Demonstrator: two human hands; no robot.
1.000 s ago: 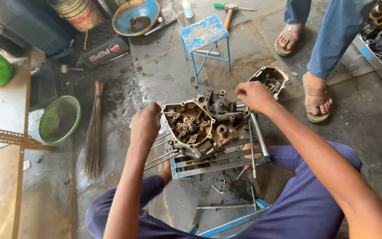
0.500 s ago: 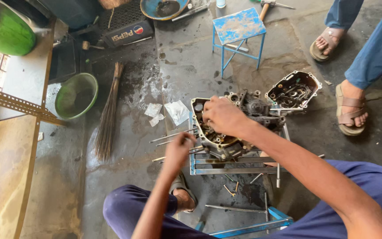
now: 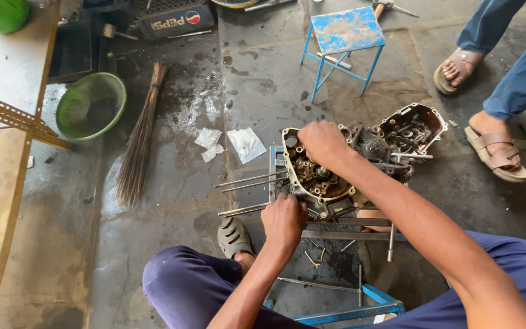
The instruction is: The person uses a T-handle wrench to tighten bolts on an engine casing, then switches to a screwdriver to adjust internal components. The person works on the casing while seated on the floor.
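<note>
An opened, grimy engine case, gears exposed, sits on a metal stand on the floor. The right hand grips its top rim; the left hand clasps its near edge.

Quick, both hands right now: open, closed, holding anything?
Left hand: closed at the near edge of the greasy grey metal engine case; what it grips cannot be told.
Right hand: curled over the case's top, gripping it.
</note>
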